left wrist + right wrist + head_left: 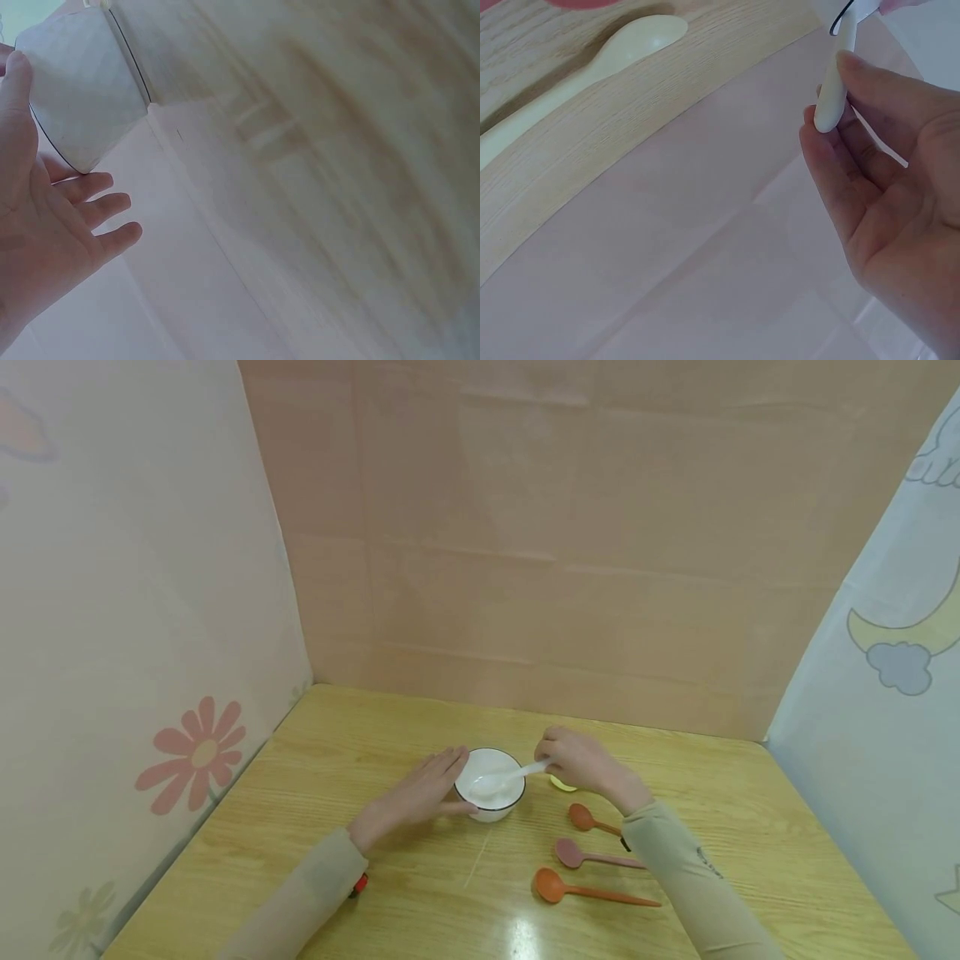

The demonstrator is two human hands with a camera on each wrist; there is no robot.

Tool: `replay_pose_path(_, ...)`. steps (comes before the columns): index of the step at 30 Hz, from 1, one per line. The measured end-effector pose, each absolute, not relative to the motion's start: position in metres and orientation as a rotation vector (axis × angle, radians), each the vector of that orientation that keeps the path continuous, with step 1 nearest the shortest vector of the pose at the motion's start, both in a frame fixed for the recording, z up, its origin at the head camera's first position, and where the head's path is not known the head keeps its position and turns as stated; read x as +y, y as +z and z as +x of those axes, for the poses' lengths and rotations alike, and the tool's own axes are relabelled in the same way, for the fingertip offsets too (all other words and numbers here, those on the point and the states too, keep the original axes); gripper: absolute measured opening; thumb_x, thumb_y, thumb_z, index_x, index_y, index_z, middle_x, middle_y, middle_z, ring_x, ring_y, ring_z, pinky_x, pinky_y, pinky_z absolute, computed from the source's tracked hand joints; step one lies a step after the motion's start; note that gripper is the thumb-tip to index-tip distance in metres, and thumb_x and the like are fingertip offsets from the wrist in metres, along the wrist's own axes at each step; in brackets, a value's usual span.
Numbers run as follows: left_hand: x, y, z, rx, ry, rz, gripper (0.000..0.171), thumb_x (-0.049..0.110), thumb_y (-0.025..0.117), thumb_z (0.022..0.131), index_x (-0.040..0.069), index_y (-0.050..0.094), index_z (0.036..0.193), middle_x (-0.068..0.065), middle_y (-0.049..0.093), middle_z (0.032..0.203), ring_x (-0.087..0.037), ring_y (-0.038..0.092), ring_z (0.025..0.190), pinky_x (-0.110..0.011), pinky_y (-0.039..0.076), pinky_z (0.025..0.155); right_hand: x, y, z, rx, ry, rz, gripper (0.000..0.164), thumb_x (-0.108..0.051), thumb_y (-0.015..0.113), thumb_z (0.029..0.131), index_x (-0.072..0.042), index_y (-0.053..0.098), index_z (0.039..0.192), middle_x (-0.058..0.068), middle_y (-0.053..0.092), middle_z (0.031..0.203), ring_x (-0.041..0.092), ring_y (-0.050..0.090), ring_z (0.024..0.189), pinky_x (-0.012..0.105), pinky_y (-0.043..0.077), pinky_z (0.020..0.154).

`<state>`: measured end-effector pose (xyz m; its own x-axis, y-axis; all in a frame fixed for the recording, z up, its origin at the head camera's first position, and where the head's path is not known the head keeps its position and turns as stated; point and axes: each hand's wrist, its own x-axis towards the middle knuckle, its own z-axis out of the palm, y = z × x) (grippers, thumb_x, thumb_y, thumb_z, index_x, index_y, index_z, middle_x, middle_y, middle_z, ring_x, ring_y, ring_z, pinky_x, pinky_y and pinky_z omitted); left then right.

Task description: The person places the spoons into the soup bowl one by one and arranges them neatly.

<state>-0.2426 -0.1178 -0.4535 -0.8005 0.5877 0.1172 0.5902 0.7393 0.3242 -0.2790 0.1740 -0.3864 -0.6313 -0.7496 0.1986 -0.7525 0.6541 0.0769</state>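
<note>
A white bowl (491, 815) with a dark rim stands on the table. My left hand (420, 795) holds it from the left, thumb at the near side and fingers at the far rim; the left wrist view shows thumb and fingers about the bowl (82, 90). Between thumb and fingers, my right hand (581, 760) pinches the handle of a white spoon (517, 773). The spoon's head lies inside the bowl. In the right wrist view the handle's end pokes out past the fingertips (829, 120).
Right of the bowl lie a yellow spoon (637, 41), mostly hidden behind the right hand in the head view, a small orange spoon (581, 816), a mauve spoon (570, 852) and a larger orange spoon (550, 886). A brown-pink backdrop (525, 568) rises behind the wooden table (420, 902).
</note>
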Motion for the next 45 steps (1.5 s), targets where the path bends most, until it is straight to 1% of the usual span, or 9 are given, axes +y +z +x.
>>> replay_pose_path(9,-0.117,-0.456,-0.244,-2.918,-0.504,-1.004,0.093,0.057,0.057,0.094,-0.004,0.023,0.155,-0.021,0.026,0.162,-0.040,0.027,0.150,-0.058,0.026,0.121,0.169,-0.386,-0.275,-2.643,0.040,1.248,0.011,-0.007,0.079,0.081,-0.010,0.074,0.090,0.002,0.064,0.086,0.014,0.062,0.077,0.025,0.053,0.064)
replay_pose_path(15,-0.117,-0.457,-0.245,-2.900,-0.510,-1.013,0.092,0.056,0.058,0.094,-0.004,0.024,0.155,-0.022,0.028,0.161,-0.043,0.028,0.149,-0.059,0.028,0.120,0.169,-0.384,-0.272,-2.690,0.058,1.239,0.013,-0.007,0.079,0.081,-0.009,0.074,0.093,0.003,0.065,0.089,0.015,0.063,0.079,0.025,0.055,0.065)
replay_pose_path(24,-0.118,-0.460,-0.245,-2.908,-0.548,-1.017,0.092,0.054,0.059,0.094,-0.004,0.022,0.155,-0.024,0.026,0.161,-0.044,0.026,0.150,-0.058,0.027,0.121,0.169,-0.380,-0.269,-2.735,0.118,1.219,0.015,-0.007,0.079,0.081,-0.007,0.074,0.096,0.004,0.066,0.092,0.015,0.064,0.080,0.024,0.055,0.066)
replay_pose_path(32,-0.119,-0.458,-0.246,-2.902,-0.557,-1.018,0.091,0.054,0.060,0.094,-0.004,0.023,0.155,-0.023,0.026,0.161,-0.044,0.026,0.150,-0.058,0.027,0.120,0.171,-0.379,-0.269,-2.744,0.146,1.207,0.015,-0.008,0.079,0.082,-0.009,0.074,0.097,0.003,0.066,0.094,0.015,0.064,0.081,0.026,0.054,0.066)
replay_pose_path(40,-0.118,-0.460,-0.246,-2.898,-0.538,-1.012,0.092,0.053,0.060,0.094,-0.004,0.024,0.155,-0.024,0.028,0.161,-0.044,0.027,0.149,-0.059,0.028,0.120,0.176,-0.379,-0.271,-2.799,0.251,1.173,0.018,-0.010,0.078,0.084,-0.008,0.074,0.102,0.003,0.067,0.099,0.020,0.066,0.089,0.032,0.056,0.075)
replay_pose_path(45,-0.118,-0.461,-0.246,-2.886,-0.559,-1.009,0.092,0.053,0.062,0.093,-0.005,0.025,0.154,-0.024,0.028,0.161,-0.044,0.029,0.149,-0.059,0.029,0.119,0.182,-0.378,-0.270,-2.825,0.267,1.134,0.022,-0.013,0.078,0.085,-0.008,0.073,0.106,0.002,0.067,0.102,0.019,0.066,0.092,0.033,0.057,0.078)
